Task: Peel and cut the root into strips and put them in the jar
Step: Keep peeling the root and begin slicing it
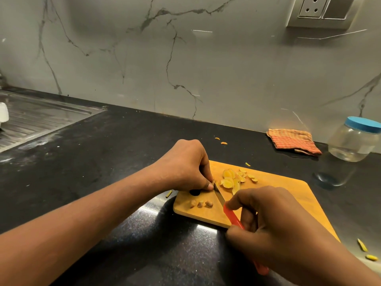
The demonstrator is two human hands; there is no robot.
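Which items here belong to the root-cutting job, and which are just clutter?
In use:
left hand pinching root piece
right hand gripping red-handled knife
slices
cutting board
blue-lidded jar

Lying about:
striped cloth
sink drainboard
wall socket

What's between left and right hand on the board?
Head view: steel blade of the red-handled knife, crossing the yellow wooden cutting board from right hand to left hand, which pinches a small root stub.

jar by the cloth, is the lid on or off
On: the blue lid caps the jar. Through its clear wall no strips show; the slices lie on the board.
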